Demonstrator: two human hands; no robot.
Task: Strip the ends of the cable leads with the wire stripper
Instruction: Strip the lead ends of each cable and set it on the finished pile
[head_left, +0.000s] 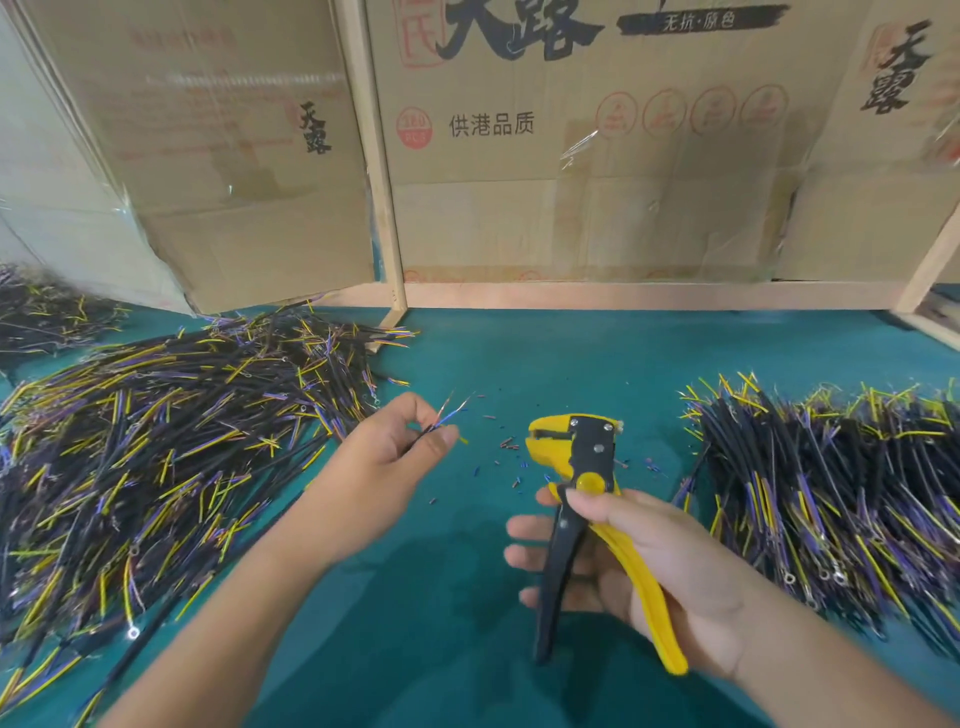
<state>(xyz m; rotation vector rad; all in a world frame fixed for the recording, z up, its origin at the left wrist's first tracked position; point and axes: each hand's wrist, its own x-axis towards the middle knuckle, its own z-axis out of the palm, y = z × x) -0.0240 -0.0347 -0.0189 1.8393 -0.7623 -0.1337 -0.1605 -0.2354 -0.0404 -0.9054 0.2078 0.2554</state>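
My left hand (387, 449) pinches a thin black cable (448, 417) near its end, and the short coloured leads point up and to the right past my fingertips. My right hand (644, 566) grips the yellow and black wire stripper (582, 499) by its handles, jaws pointing up and left. The jaws stand a little to the right of the cable's leads and do not touch them. The handles are spread apart.
A big heap of black cables with yellow and purple leads (156, 452) covers the green table (467, 623) on the left. A second pile (831, 483) lies on the right. Small bits of stripped insulation (511, 457) are scattered near the stripper. Cardboard boxes (597, 156) wall off the back.
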